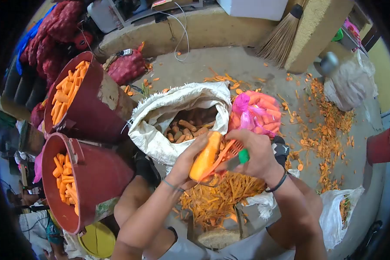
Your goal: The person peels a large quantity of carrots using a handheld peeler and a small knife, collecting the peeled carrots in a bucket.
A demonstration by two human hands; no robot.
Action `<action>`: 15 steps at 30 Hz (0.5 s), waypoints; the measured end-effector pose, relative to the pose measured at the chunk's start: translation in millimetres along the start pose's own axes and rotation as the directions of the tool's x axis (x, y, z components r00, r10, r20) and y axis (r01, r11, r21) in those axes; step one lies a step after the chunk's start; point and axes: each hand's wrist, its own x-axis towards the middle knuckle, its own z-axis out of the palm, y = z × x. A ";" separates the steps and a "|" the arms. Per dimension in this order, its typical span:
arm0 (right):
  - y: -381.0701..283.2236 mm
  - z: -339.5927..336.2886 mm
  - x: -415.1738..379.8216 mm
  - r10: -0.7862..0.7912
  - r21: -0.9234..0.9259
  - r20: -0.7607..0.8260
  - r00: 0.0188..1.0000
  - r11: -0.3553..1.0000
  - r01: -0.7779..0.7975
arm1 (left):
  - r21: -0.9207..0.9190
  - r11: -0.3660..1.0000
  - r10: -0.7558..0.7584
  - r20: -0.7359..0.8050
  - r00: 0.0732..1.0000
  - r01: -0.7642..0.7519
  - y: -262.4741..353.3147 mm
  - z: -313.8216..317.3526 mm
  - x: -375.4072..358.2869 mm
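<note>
My left hand (185,164) is wrapped round a thick, mostly peeled carrot (206,157), held tilted above the shavings. My right hand (259,152) grips an orange peeler (224,156), whose head lies along the carrot's right side. A green-ended piece (244,156) with a dark flat part also sticks out from the right hand; its kind is unclear. Beneath both hands lies a heap of carrot peelings (221,197) between my legs. Just beyond, an open white sack (154,132) holds unpeeled carrots (186,128).
Two red buckets (102,180) of peeled carrots stand at the left. A pink bag of carrots (258,113) sits right of the sack. Peelings and carrot ends (323,134) litter the floor at right. A broom (281,34) leans against a pillar (318,32).
</note>
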 end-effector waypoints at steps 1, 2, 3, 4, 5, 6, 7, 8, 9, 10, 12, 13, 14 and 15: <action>0.8 0.8 0.6 -0.036 -0.011 0.008 0.999 0.999 0.036 | 0.021 1.000 -0.010 0.047 0.999 0.009 -0.8 -2.6 -1.0; 2.9 0.9 0.9 -0.070 -0.026 0.017 0.997 0.997 0.071 | 0.041 0.999 -0.022 0.096 0.995 0.018 -2.5 -5.2 -2.6; 13.2 -4.2 6.3 -0.049 -0.060 -0.068 0.996 0.997 0.045 | 0.059 0.998 -0.029 0.151 0.988 0.020 -3.2 -6.7 -3.1; 29.5 -13.0 14.2 -0.036 -0.092 -0.151 0.988 0.996 0.022 | 0.093 0.995 -0.061 0.201 0.978 0.043 -1.5 -9.2 -4.5; 40.7 -19.3 17.3 -0.028 -0.122 -0.236 0.971 0.992 -0.001 | 0.136 0.990 -0.060 0.206 0.977 0.032 -0.9 -9.2 -5.0; 46.7 -21.3 14.4 0.069 -0.082 -0.280 0.958 0.992 -0.096 | 0.181 0.983 -0.059 0.212 0.975 0.020 0.0 -8.9 -5.5; 51.5 -21.9 11.7 0.167 -0.037 -0.319 0.933 0.981 -0.189 | 0.225 0.974 -0.059 0.218 0.974 0.009 1.0 -8.5 -6.5; 55.5 -22.1 9.7 0.261 0.011 -0.352 0.899 0.961 -0.275 | 0.169 0.986 -0.049 0.199 0.979 0.015 3.4 -6.4 -10.5; 42.5 -16.4 8.5 0.213 0.009 -0.258 0.943 0.976 -0.218 | 0.107 0.994 -0.046 0.170 0.984 0.028 4.4 -6.7 -8.2; 18.7 -4.3 5.1 0.160 0.016 -0.156 0.975 0.987 -0.160 | 0.041 0.998 -0.045 0.138 0.989 0.040 4.5 -8.4 -5.5; 2.8 4.2 6.1 0.054 0.010 -0.025 0.998 0.998 -0.054 | -0.002 0.999 -0.038 0.119 0.992 0.039 5.2 -10.6 -3.9; 1.2 6.6 6.2 0.011 -0.006 0.002 1.000 1.000 -0.011 | 0.022 0.999 -0.037 0.133 0.990 0.035 5.3 -10.4 -4.8; 0.5 8.6 4.7 -0.028 -0.024 0.031 0.999 0.999 0.028 | 0.046 0.998 -0.041 0.148 0.988 0.035 4.0 -9.8 -6.1; 10.7 4.0 7.1 0.038 -0.025 -0.056 0.998 0.999 -0.040 | 0.068 0.997 -0.042 0.171 0.984 0.031 2.4 -9.1 -6.3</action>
